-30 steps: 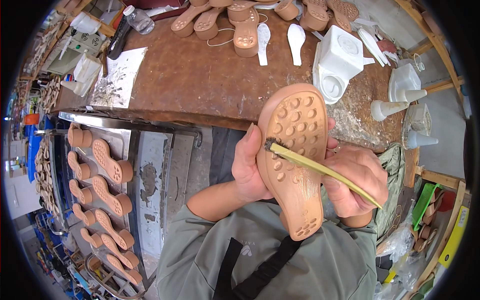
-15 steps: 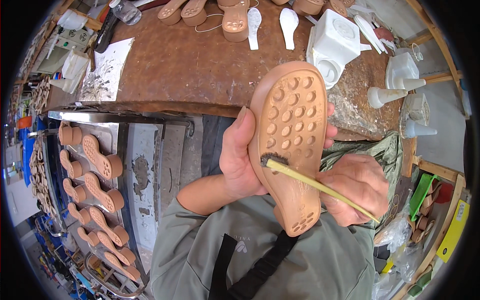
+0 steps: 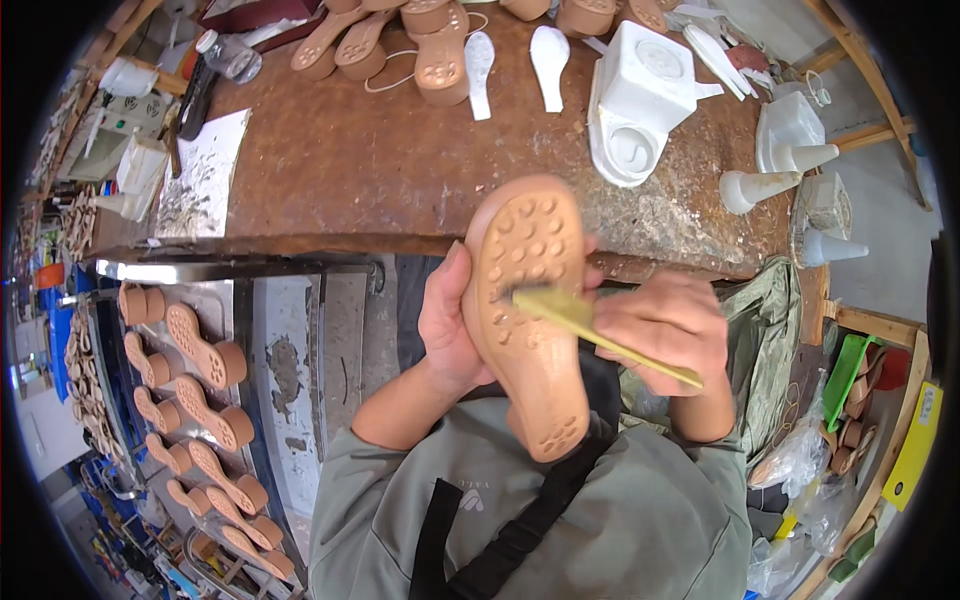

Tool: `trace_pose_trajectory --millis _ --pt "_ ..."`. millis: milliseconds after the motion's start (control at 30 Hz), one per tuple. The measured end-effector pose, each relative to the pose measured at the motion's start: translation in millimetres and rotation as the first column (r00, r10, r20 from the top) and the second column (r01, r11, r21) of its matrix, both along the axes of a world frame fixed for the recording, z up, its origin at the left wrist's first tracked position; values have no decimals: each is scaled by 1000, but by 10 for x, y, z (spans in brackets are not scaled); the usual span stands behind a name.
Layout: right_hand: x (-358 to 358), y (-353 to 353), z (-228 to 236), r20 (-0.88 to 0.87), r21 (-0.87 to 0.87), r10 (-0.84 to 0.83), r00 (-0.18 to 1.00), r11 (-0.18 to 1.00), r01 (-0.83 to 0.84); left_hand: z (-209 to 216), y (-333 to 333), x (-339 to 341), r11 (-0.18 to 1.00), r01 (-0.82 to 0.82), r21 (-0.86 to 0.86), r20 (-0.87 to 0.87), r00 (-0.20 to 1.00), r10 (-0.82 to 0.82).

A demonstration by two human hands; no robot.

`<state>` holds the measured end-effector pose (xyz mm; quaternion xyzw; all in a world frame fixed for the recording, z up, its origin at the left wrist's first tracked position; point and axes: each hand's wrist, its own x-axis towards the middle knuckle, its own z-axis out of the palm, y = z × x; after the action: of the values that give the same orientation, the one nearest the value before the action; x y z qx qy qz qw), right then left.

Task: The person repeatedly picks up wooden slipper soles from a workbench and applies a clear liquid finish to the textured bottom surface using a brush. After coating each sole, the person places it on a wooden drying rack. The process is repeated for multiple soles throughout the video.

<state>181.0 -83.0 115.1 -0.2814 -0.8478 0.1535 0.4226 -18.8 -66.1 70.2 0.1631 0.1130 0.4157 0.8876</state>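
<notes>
My left hand grips a tan heeled shoe sole by its side, thumb along the near-left edge and fingertips showing past the right edge. The sole's patterned underside faces up, with round dimples at the forefoot and smaller ones on the heel. My right hand is closed round a brush with a flat yellowish handle. Its dark bristles meet the dimpled forefoot; motion smears the brush a little.
Ahead is a brown worktable with more tan soles, white insole-shaped pieces and a white plastic container. Nozzle-tipped bottles stand at its right. On the left, a metal rack carries several soles.
The brush has moved up the sole, from below the dimples into them. Sole and both hands have shifted left in view, and the sole has turned slightly.
</notes>
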Motion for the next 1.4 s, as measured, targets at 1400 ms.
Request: trace_pose_trajectory --millis 1400 --pt "287 341 -172 -439 -721 -672 597 659 212 -314 233 189 985 147 -88 -175 971 -161"
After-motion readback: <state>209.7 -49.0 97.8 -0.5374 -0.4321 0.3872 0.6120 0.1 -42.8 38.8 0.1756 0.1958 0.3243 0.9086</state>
